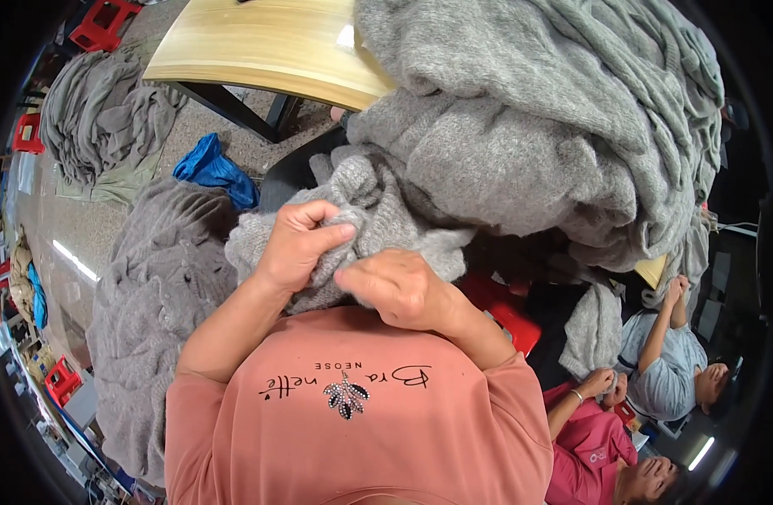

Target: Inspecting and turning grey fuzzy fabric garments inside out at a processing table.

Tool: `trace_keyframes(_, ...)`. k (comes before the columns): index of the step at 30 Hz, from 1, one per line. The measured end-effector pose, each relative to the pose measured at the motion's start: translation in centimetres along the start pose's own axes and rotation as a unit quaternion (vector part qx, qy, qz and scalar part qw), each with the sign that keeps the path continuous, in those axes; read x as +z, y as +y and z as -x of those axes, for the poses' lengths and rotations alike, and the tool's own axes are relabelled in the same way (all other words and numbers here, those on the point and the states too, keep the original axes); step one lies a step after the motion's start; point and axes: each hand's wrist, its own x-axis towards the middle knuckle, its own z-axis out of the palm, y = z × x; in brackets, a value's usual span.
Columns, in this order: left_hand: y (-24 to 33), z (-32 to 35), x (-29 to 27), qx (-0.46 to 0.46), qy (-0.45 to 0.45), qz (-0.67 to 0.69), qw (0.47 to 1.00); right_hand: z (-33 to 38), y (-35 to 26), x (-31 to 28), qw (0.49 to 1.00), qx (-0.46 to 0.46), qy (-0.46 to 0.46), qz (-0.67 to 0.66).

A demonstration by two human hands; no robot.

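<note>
A grey fuzzy knitted garment [386, 215] lies bunched over my lap. My left hand [298, 246] pinches a fold of it between thumb and fingers. Close by on the right, my right hand [397, 286] is closed, its fingertips at the knit just below the left thumb. Whatever is between those fingers is too small or hidden to make out. Part of the garment is covered by both hands.
A large heap of grey knitwear [521, 126] rises at the far right beside a wooden table [277, 46]. Another grey pile [168, 311] sits at my left, near a blue plastic bag [218, 171]. Two people work at the right, one in a pink shirt [592, 446].
</note>
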Motion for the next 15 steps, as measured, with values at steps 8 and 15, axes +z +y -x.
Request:
trace_keyframes(8,-0.4,0.5,-0.6,-0.019,-0.071,-0.05,0.996,0.2,1.1,0.7,0.992,0.01,0.047,0.12)
trace_keyframes(15,-0.7,1.0,-1.1,-0.004,-0.04,-0.13,0.991,0.9,1.9,1.7,0.991,0.035,0.077,0.101)
